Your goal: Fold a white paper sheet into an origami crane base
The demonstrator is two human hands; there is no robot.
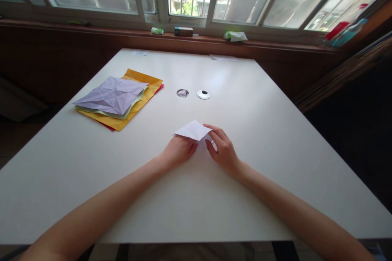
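— While I'm watching from here, what's lying left of the fingers?
— I'm seeing a stack of coloured paper [118, 100], well apart.
— And the hands?
— My left hand [179, 151] is pinching the folded white paper [193, 130], fingers together on its near edge. My right hand [223, 149] is touching its right corner, fingers curled beside it.

Two bare hands close together, fingers bent

The left hand [179, 149] lies knuckles up with fingers curled under (fingertips hidden); the right hand [223, 149] stands beside it, forefinger stretched forward, both forearms bare.
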